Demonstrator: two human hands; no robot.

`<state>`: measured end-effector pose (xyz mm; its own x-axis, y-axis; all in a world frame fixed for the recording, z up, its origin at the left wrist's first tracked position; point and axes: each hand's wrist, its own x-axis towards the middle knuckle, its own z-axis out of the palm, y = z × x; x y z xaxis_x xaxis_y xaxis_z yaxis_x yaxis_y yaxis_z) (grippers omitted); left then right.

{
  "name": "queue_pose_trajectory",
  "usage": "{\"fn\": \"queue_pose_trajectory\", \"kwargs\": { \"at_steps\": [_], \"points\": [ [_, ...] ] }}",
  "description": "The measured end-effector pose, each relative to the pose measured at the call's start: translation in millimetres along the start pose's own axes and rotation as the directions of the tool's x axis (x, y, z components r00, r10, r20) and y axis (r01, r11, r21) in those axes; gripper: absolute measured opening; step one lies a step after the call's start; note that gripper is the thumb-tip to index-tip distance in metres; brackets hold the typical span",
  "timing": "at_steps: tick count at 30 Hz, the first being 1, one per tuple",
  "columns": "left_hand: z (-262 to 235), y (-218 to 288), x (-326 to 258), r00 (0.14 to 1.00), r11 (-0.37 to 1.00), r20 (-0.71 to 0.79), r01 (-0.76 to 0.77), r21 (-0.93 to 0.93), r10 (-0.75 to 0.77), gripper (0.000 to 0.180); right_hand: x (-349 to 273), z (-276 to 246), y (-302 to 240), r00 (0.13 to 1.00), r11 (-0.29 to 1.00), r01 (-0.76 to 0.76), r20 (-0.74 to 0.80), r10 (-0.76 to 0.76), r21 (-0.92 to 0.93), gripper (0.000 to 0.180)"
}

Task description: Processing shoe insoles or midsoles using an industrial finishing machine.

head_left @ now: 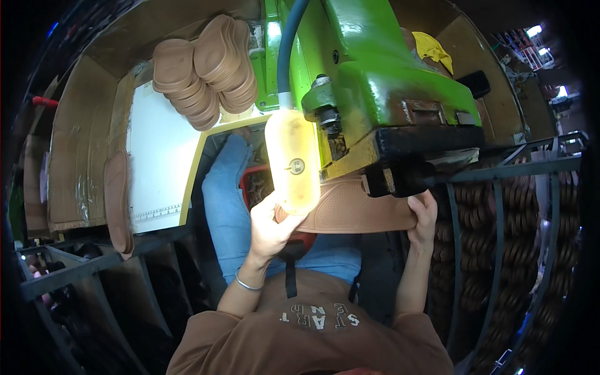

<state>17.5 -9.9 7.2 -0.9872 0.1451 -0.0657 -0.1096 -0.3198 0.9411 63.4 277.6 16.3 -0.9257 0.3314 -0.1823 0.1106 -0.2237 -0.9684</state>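
Note:
A brown shoe sole (359,209) with a textured surface lies crosswise under the head of a green machine (387,81). My left hand (270,225) grips its left end, with the fingers partly behind a glowing oblong lamp (294,150). At the other end, my right hand (424,217) is closed on the sole's edge, thumb and fingers on either side. The machine's dark lower part covers some of the sole's far edge. What the sole touches beneath the machine cannot be made out.
Stacked brown soles (206,69) stand at the far left by a white board (159,150) with a yellow edge. More soles (119,200) lean at the board's left side. Cardboard walls (87,137) surround the bench. Metal racks (500,250) with many soles stand at right.

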Motion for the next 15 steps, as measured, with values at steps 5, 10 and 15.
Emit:
{"fn": "queue_pose_trajectory", "kwargs": {
  "at_steps": [5, 10, 15],
  "points": [
    [-6, -7, -5, 0.997, 0.999, -0.082, -0.012, 0.04, 0.016, 0.03, 14, 3, 25, 0.994, 0.997, -0.024, 0.11, 0.016, 0.072, 0.026],
    [19, -24, 1, 0.995, 0.997, -0.098, -0.007, -0.081, -0.001, 0.025, -31, -15, 113, 0.938, 0.878, -0.327, 0.236, 0.255, 0.351, 0.051],
    [44, -30, 28, 0.988, 0.979, 0.044, -0.152, 0.135, 0.147, 0.019, -90, 11, 153, 0.892, 0.697, -0.451, 0.28, 0.354, 0.558, 0.052]
  ]
}}
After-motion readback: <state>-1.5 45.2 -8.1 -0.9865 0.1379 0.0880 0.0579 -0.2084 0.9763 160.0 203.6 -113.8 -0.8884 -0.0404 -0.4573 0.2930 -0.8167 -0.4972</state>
